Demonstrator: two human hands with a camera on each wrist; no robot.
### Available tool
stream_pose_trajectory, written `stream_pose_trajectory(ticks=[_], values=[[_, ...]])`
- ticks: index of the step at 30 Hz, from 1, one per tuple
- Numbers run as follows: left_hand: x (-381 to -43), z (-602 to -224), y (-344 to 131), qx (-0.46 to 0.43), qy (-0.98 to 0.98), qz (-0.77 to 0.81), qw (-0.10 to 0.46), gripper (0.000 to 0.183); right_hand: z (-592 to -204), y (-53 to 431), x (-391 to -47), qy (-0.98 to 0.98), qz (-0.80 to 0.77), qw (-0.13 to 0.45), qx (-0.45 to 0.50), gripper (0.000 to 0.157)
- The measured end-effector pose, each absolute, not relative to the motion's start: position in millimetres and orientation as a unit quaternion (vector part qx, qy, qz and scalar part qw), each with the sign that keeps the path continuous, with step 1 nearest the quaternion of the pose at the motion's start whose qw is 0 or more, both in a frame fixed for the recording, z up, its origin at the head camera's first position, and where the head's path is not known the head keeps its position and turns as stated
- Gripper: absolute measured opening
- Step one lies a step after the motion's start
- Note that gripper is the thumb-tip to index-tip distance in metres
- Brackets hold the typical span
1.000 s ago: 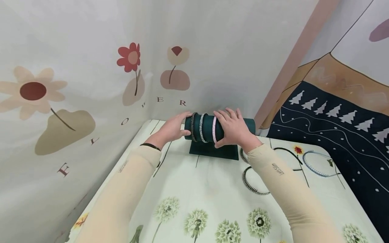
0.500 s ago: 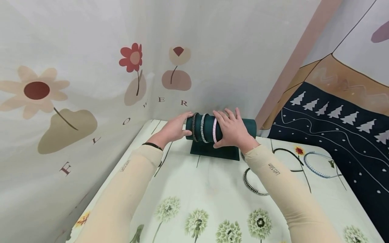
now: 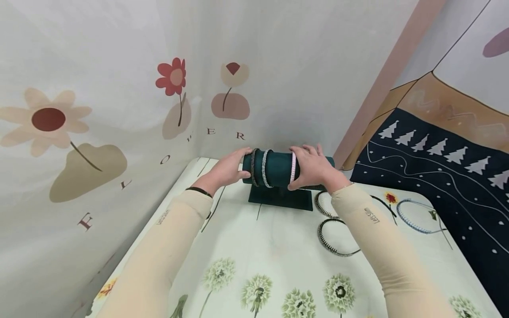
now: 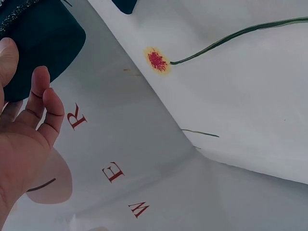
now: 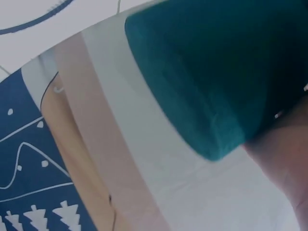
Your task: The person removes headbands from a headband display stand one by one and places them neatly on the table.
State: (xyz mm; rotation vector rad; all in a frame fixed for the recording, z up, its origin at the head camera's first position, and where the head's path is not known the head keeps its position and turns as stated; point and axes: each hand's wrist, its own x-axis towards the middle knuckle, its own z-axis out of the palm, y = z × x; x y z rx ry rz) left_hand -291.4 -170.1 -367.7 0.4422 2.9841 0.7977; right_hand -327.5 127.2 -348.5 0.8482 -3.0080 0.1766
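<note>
A dark green velvet roll stand point(image 3: 278, 168) stands at the far side of the table and carries three headbands. From left to right they are a dark glittery headband point(image 3: 252, 168), a silver headband point(image 3: 264, 168) and a pink headband point(image 3: 293, 167). My left hand point(image 3: 226, 170) grips the roll's left end, thumb in front; in the left wrist view the last fingers of that hand point(image 4: 24, 149) stick out beyond the roll. At the pink headband, my right hand point(image 3: 313, 168) holds its edge, thumb low in front and fingers over the top. The right wrist view shows mostly the roll's end point(image 5: 192, 91).
On the table's right lie several more headbands: a dark toothed one point(image 3: 327, 245), another behind it point(image 3: 319, 207), a black one point(image 3: 385, 204) and a blue one point(image 3: 406, 221). A flower-printed curtain point(image 3: 302, 66) hangs right behind the stand.
My right hand has shifted right along the roll and the pink headband has moved with it, widening the gap to the silver one. My left hand stays at the left end.
</note>
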Motion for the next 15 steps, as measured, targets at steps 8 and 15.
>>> stream_pose_trajectory(ticks=[8, 15], values=[[-291, -367, -170, 0.138, 0.956, 0.258, 0.013, 0.081, -331, 145, -330, -0.959, 0.092, -0.054, 0.264, 0.12], [-289, -366, -170, 0.14, 0.955, 0.259, 0.014, 0.081, -329, 164, -329, -0.961, 0.083, -0.053, 0.258, 0.118]])
